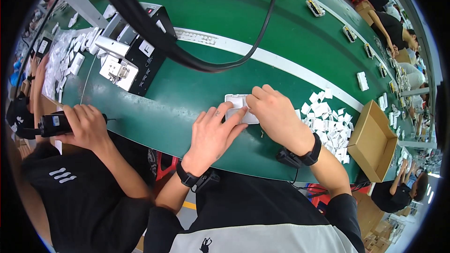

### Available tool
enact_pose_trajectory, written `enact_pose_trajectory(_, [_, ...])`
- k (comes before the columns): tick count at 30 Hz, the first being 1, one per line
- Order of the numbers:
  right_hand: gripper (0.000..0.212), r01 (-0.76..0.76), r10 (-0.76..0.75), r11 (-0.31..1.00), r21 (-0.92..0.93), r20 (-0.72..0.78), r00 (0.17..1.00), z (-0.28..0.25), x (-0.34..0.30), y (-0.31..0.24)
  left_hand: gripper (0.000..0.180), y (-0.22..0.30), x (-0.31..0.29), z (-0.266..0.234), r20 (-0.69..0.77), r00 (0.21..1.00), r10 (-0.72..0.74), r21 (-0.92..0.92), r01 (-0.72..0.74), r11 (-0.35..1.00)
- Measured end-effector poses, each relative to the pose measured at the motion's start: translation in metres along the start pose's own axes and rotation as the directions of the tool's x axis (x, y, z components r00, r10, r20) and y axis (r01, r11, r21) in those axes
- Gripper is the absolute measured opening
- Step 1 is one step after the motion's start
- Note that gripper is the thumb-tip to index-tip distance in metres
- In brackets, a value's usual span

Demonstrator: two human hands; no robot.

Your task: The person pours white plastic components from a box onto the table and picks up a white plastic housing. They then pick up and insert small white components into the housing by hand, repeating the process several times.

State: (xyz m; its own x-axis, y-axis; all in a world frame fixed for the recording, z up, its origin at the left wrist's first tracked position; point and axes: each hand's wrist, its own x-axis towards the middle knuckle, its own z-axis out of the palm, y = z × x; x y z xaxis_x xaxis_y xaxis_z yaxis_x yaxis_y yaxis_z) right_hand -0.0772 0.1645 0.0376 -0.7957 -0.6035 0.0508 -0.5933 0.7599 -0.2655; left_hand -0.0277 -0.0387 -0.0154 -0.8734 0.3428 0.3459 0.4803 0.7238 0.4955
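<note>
A shallow white plastic casing [234, 99] lies on the green bench right in front of me. My left hand [209, 133] holds it from the left, with thumb and fingers at its edge and inside. My right hand [275, 115] is closed over the casing's right side, its fingertips pinched close to the left index finger. What the right fingertips grip, if anything, is hidden. Just right of that hand, a heap of small white pieces [328, 122] is spread over the bench.
An open cardboard box [373, 143] stands beyond the heap. At left are a black and silver machine [140, 54] and a co-worker's hand [86, 126] on a black tool [51, 125]. A thick black cable [206, 67] hangs across the view. White-cased parts [349, 33] line the far belt.
</note>
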Motion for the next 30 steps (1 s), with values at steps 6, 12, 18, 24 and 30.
enact_pose_trajectory(6, [0.020, -0.218, 0.243, 0.963, 0.161, -0.159, 0.957, -0.053, -0.032, 0.021, 0.048, 0.003, 0.006, -0.007, 0.019, 0.997, -0.069, -0.023, 0.069, 0.997])
enact_pose_trajectory(12, [0.027, -0.373, 0.362, 0.927, -0.049, -0.153, 0.920, -0.026, -0.090, 0.048, 0.053, -0.020, 0.053, 0.001, -0.068, 0.964, -0.257, -0.048, 0.254, 0.966])
enact_pose_trajectory(18, [0.025, -0.423, 0.418, 0.906, -0.003, -0.147, 0.897, 0.002, -0.093, 0.047, 0.066, -0.023, 0.089, 0.010, -0.011, 0.991, -0.131, -0.205, 0.126, 0.971])
enact_pose_trajectory(24, [0.025, -0.356, 0.365, 0.931, 0.084, -0.145, 0.919, -0.005, -0.089, 0.054, 0.067, -0.026, 0.014, -0.004, -0.004, 0.990, -0.140, -0.090, 0.139, 0.986])
enact_pose_trajectory(30, [0.016, -0.362, 0.424, 0.876, 0.319, -0.149, 0.893, -0.019, -0.077, 0.031, 0.046, -0.020, -0.042, -0.019, -0.021, 0.979, -0.202, -0.079, 0.199, 0.977])
